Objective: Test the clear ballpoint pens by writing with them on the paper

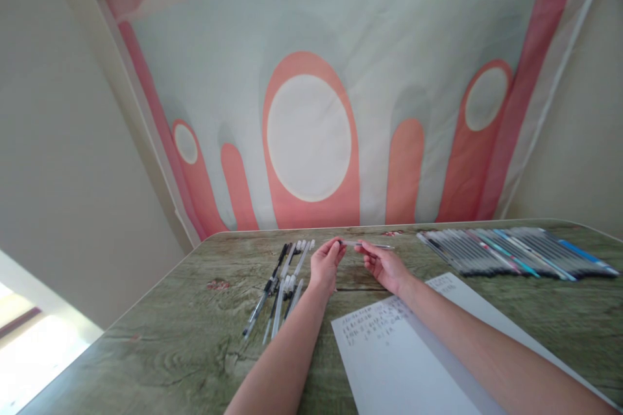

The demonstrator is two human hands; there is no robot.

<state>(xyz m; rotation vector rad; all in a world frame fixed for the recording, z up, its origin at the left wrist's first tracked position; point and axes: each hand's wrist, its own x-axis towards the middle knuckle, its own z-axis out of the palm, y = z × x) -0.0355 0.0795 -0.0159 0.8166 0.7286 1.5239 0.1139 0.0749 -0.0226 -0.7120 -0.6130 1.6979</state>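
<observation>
My left hand (325, 266) and my right hand (384, 266) meet over the far middle of the table. Both pinch one thin clear pen (363, 245) that lies level between them. The left fingers close on its left end, the right fingers hold it nearer the middle, and its tip pokes out to the right. A small heap of pens (282, 282), some black and some clear, lies on the table just left of my left hand.
A long row of pens (516, 251) lies side by side at the far right. A white sheet with handwriting (389, 350) lies under my right forearm. The green wood-pattern table (195, 337) ends at a wall hung with pink and white cloth (311, 110).
</observation>
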